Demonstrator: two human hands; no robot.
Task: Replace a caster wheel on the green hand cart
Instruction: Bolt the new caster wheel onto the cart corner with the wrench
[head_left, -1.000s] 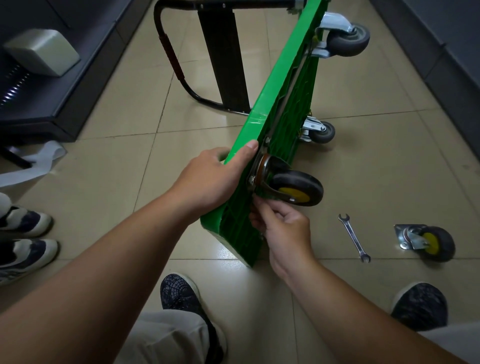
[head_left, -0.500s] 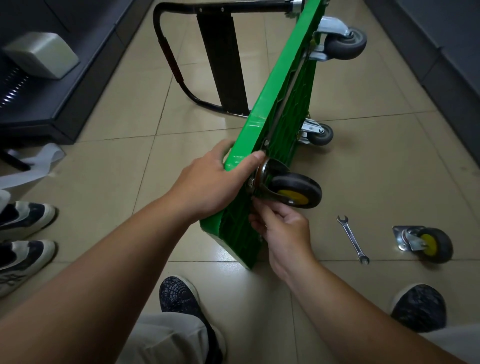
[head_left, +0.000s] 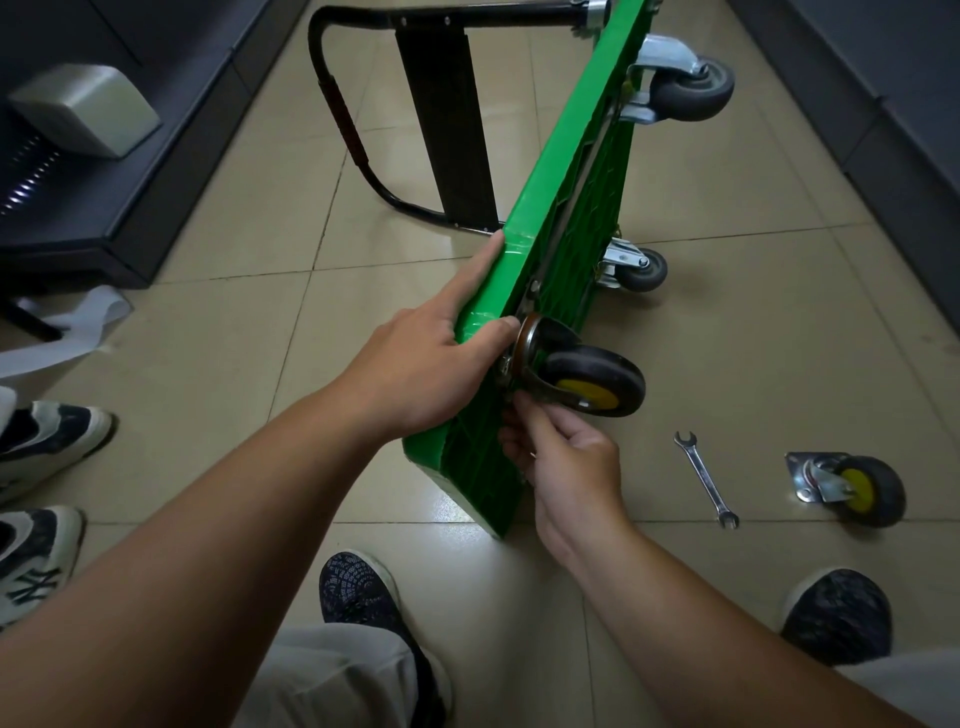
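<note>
Your shoes (head_left: 358, 597) sit nearest, open tile between them. Your right hand (head_left: 566, 462) pinches the lower edge of the mount on the yellow-hubbed caster wheel (head_left: 592, 382). Your left hand (head_left: 431, 364) lies fingers-straight along the deck, thumb over the top edge. The green hand cart (head_left: 550, 223) stands on its long side, underside facing right. To its right on the floor are a wrench (head_left: 705, 478) and a loose caster (head_left: 852, 488), apart. A bystander's sneakers (head_left: 47, 447) are at the left. Dark cabinets (head_left: 104, 208) hem in the left side.
</note>
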